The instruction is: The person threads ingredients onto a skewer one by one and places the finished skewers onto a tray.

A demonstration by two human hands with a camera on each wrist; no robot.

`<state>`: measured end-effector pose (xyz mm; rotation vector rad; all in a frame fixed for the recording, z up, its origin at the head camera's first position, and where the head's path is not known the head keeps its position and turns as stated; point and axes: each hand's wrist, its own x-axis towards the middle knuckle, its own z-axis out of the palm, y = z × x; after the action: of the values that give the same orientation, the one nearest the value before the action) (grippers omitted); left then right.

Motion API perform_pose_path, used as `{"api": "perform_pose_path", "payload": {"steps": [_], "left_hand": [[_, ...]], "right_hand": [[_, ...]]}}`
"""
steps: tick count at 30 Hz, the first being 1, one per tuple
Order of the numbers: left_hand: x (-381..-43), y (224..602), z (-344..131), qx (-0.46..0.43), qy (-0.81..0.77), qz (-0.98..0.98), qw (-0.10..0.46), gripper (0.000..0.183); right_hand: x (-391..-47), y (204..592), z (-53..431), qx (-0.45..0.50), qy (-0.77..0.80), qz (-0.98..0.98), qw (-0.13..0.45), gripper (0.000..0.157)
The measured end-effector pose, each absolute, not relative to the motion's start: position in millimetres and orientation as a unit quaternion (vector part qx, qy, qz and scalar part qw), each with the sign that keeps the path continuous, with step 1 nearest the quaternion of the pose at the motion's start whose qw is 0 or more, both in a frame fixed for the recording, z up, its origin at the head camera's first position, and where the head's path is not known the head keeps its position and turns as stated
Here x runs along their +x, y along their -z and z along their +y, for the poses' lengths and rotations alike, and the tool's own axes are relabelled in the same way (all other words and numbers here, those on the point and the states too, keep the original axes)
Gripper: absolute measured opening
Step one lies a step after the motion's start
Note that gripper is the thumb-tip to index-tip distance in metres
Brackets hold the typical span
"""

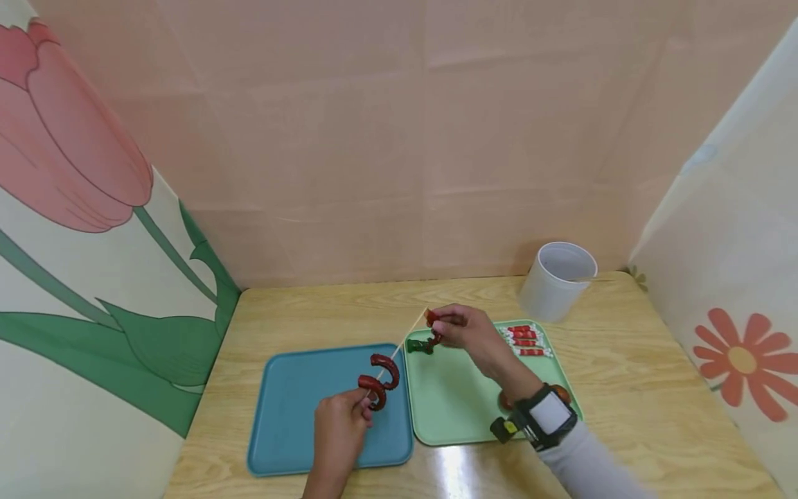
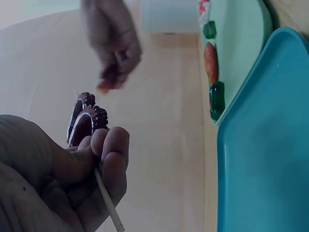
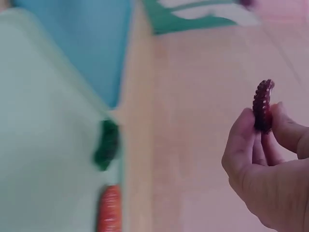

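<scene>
My left hand [image 1: 339, 426] pinches a thin wooden skewer [image 1: 408, 335] near its lower end, above the blue tray [image 1: 287, 416]. Two curved, dark red tentacle-like pieces [image 1: 388, 369] are threaded on it just above the fingers, and the left wrist view shows their bumpy edges. The skewer's bare tip slants up and right. Close to that tip, my right hand [image 1: 464, 334] pinches another dark red, ridged piece [image 3: 262, 107] between thumb and fingers. Whether that piece touches the tip cannot be told. Behind the right hand lies the light green tray [image 1: 455, 416].
On the green tray are a dark green piece [image 1: 419, 346], an orange-red piece [image 3: 109, 210], several red-and-white pieces [image 1: 526, 341] and round brownish-orange pieces [image 1: 561, 393] partly hidden by the right wrist. A white cup [image 1: 555, 291] with a thin stick stands at the back right.
</scene>
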<state>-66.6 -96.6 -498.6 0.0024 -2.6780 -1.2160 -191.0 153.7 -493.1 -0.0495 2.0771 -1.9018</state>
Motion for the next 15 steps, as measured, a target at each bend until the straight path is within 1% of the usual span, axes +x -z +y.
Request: {"api": "perform_pose_path", "payload": {"steps": [5,15], "left_hand": [[-67,499,-93,-0.001,0.412,-0.908,0.079,0.021],[-68,498,-85,-0.017,0.403,-0.913,0.069,0.020]], "right_hand": [[-201,469,167,0.012,0.702,0.688,0.181,0.042],[-196,458,166,0.015,0.719,0.669,0.185,0.038]]}}
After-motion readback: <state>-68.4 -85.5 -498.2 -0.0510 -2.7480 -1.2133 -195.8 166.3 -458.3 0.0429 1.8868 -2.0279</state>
